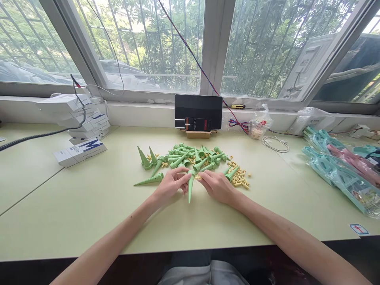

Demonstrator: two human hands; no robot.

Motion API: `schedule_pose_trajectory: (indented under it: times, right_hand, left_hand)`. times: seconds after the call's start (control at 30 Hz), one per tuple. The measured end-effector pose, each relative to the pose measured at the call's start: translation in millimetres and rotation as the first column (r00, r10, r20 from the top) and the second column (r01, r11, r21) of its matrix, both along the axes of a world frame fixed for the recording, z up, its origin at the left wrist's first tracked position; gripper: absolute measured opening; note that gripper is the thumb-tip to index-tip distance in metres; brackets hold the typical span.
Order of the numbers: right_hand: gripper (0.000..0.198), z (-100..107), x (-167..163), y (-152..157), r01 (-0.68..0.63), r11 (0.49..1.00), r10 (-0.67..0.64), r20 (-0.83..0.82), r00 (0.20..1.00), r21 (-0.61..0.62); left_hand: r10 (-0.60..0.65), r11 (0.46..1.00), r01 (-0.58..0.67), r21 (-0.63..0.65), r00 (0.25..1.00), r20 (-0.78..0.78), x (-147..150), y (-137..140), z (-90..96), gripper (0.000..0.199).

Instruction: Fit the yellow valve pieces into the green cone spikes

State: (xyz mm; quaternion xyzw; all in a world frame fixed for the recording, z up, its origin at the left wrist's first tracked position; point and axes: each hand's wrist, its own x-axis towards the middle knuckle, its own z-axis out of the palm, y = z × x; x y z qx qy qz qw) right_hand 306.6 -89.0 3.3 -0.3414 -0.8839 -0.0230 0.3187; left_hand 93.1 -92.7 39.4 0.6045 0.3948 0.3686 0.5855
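Note:
A green plastic spike (190,190), tip pointing down toward me, is gripped near its wide end by my left hand (172,183). My right hand (218,186) pinches a small yellow plug (197,177) against the side of that wide end; how far it sits in cannot be seen. Just past my hands lies a pile of green spikes (179,158), some standing on their wide ends. One loose spike (150,179) lies left of my left hand. Small yellow plugs (242,180) are heaped beyond my right hand.
A phone (198,124) showing a timer leans on a dark tablet (198,107) at the back. White boxes (80,152) are at the left. Teal items in plastic bags (341,166) lie at the right. A plastic bag (260,122) and a coiled cable (276,144) are back right.

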Motion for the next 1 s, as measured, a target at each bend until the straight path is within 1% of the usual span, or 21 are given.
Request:
schedule_pose_trajectory:
  times: [0.13,0.3,0.47,0.6,0.8,0.87,0.9,0.93,1.0]
  right_hand:
    - [0.028,0.4,0.0,-0.5,-0.027,1.000,0.027,0.036,0.999,0.014]
    - [0.027,-0.1,-0.7,-1.3,-0.062,0.997,0.062,0.014,0.998,-0.038]
    - [0.030,-2.1,-3.6,-3.9,-0.082,0.986,0.072,-0.076,0.995,-0.145]
    - [0.033,-3.5,-7.6,-6.1,-0.117,0.955,0.067,-0.186,0.980,-0.273]
    - [0.031,2.1,-10.0,-8.5,-0.225,0.861,0.052,-0.362,0.931,-0.456]
    - [0.034,4.3,-10.1,-9.2,-0.254,0.811,0.023,-0.405,0.914,-0.527]
    - [0.035,5.1,-10.1,-9.6,-0.277,0.772,0.006,-0.429,0.903,-0.572]
    - [0.036,5.7,-10.2,-9.9,-0.309,0.723,-0.013,-0.460,0.888,-0.618]
    - [0.039,6.7,-10.5,-10.5,-0.402,0.600,-0.053,-0.536,0.843,-0.692]
  left_hand:
    - [-0.022,1.000,0.022,-0.015,1.000,-0.017,-1.0,1.6,-4.0,0.035]
    - [-0.042,0.999,0.042,0.001,0.999,-0.028,-1.4,1.6,-5.4,0.035]
    - [-0.041,0.997,0.043,0.061,0.999,-0.035,-2.2,0.8,-5.8,0.034]
    - [-0.038,0.989,0.043,0.138,0.998,-0.040,-2.9,1.2,-8.2,0.032]
    - [-0.011,0.974,0.021,0.223,0.999,-0.050,-2.6,1.5,-10.2,0.030]
    - [-0.005,0.971,0.016,0.238,0.999,-0.048,-2.3,1.6,-10.2,0.030]
    - [-0.002,0.969,0.013,0.245,0.999,-0.046,-2.2,1.7,-10.3,0.030]
    - [0.000,0.967,0.012,0.253,0.999,-0.045,-2.2,1.8,-10.5,0.030]
    - [0.001,0.964,0.010,0.267,0.999,-0.041,-2.2,2.4,-11.3,0.030]
